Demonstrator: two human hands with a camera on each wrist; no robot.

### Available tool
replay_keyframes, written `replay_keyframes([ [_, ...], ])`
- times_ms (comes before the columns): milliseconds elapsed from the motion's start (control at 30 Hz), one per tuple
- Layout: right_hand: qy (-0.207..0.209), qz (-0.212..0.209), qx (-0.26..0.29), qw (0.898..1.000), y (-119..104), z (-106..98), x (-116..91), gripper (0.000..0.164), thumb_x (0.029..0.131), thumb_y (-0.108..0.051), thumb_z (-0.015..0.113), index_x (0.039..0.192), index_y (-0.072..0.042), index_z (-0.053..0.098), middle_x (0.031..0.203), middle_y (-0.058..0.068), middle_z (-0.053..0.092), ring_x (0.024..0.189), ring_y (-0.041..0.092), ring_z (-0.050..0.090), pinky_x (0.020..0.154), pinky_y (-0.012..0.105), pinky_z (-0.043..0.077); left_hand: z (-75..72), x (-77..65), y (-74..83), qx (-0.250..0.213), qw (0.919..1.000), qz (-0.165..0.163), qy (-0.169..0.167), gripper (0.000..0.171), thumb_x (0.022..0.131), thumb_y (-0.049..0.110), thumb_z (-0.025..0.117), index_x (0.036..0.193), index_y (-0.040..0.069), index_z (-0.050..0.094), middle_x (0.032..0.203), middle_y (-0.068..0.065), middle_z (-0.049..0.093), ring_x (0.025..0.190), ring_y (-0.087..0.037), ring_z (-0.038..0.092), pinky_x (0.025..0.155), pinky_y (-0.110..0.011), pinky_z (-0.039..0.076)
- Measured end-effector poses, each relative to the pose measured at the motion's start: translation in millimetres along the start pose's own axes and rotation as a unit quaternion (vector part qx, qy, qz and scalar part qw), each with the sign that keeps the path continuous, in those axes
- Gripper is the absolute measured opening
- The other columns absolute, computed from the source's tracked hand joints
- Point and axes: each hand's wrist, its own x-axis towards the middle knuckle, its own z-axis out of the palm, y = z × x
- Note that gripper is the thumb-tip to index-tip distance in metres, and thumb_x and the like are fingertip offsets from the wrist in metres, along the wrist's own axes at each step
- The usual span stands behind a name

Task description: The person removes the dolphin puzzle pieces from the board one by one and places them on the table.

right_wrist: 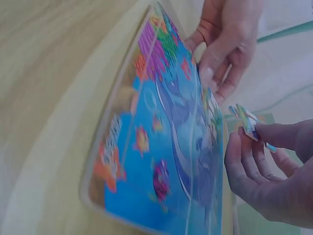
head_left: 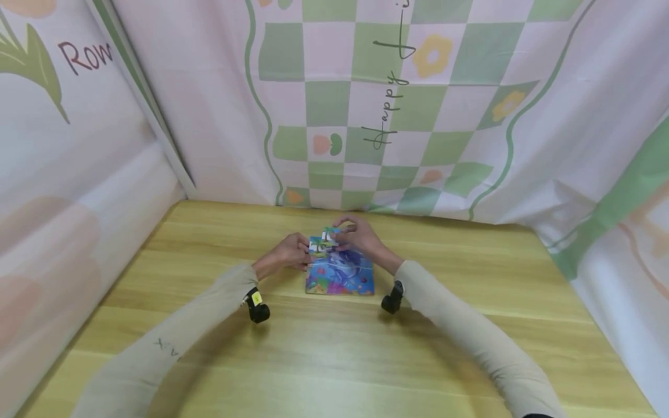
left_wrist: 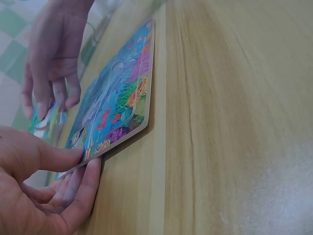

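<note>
A jigsaw puzzle board (head_left: 340, 277) with a dolphin and sea-floor picture lies on the table, its left edge raised toward the left hand. My left hand (head_left: 290, 252) pinches that edge, thumb on the picture and fingers beneath, as the left wrist view shows. Between the thumb and fingers of my right hand (head_left: 360, 237) is a small jigsaw piece (right_wrist: 248, 123) with a palm tree on it. It is held over the board's far edge, near a printed palm tree at the far left corner. The right fingers partly cover the board's far side in the head view.
The wooden table (head_left: 334, 360) extends around the board on all sides. Behind it hangs a checked green and white curtain (head_left: 376, 104), and a patterned cloth (head_left: 78, 174) closes the left side. Both wrists carry small black cameras (head_left: 258, 312).
</note>
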Motion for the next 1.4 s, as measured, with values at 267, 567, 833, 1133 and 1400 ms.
replay_keyframes([
  [267, -0.01, 0.013, -0.009, 1.0, -1.7, -38.3, -9.5, 0.035, 0.1, 0.001, 0.067, 0.132, 0.008, 0.056, 0.113, 0.025, 0.071, 0.088, 0.028, 0.075, 0.096, 0.053, 0.064, -0.2, 0.3, -1.5, -0.006, 1.0, -0.005, -0.001, 0.038, 0.096, -0.008, 0.067, 0.128, -0.01, 0.046, 0.098, -0.008, 0.055, 0.075, -0.013, 0.063, 0.066, -0.02, 0.065],
  [567, -0.004, 0.016, -0.025, 1.0, 4.2, -76.3, -27.5, 0.037, 0.101, 0.001, 0.065, 0.134, 0.012, 0.051, 0.113, 0.023, 0.071, 0.091, 0.02, 0.073, 0.104, 0.051, 0.061, -0.3, 0.4, -0.2, -0.002, 1.0, 0.002, -0.006, 0.038, 0.097, -0.008, 0.066, 0.128, -0.012, 0.045, 0.104, -0.013, 0.058, 0.077, -0.013, 0.065, 0.066, -0.022, 0.066],
  [833, 0.028, 0.048, -0.084, 0.995, 13.3, -100.7, -40.8, 0.047, 0.101, -0.003, 0.066, 0.141, 0.01, 0.045, 0.119, 0.029, 0.069, 0.084, 0.018, 0.073, 0.096, 0.04, 0.066, 2.9, 2.9, 0.1, 0.006, 0.9999, 0.006, -0.011, 0.042, 0.097, -0.006, 0.066, 0.132, -0.013, 0.044, 0.123, -0.028, 0.06, 0.078, -0.014, 0.067, 0.069, -0.023, 0.067],
  [1133, 0.036, 0.0, -0.22, 0.975, 28.0, -102.5, -42.4, 0.023, 0.096, 0.003, 0.07, 0.115, 0.013, 0.061, 0.102, 0.028, 0.07, 0.076, 0.02, 0.068, 0.067, 0.028, 0.067, -1.6, -1.6, 0.5, 0.016, 0.9998, -0.004, -0.01, 0.034, 0.095, -0.009, 0.067, 0.124, -0.012, 0.048, 0.099, -0.018, 0.068, 0.069, -0.013, 0.065, 0.061, -0.021, 0.065],
  [1400, 0.031, -0.046, -0.36, 0.931, 34.2, -106.7, -37.0, 0.013, 0.094, -0.005, 0.076, 0.101, 0.004, 0.069, 0.101, 0.02, 0.073, 0.097, 0.033, 0.067, 0.092, 0.049, 0.062, -4.2, 2.4, 7.8, 0.031, 0.9989, -0.004, -0.036, 0.023, 0.094, -0.012, 0.064, 0.117, -0.016, 0.062, 0.085, -0.012, 0.07, 0.064, -0.013, 0.064, 0.06, -0.022, 0.065],
])
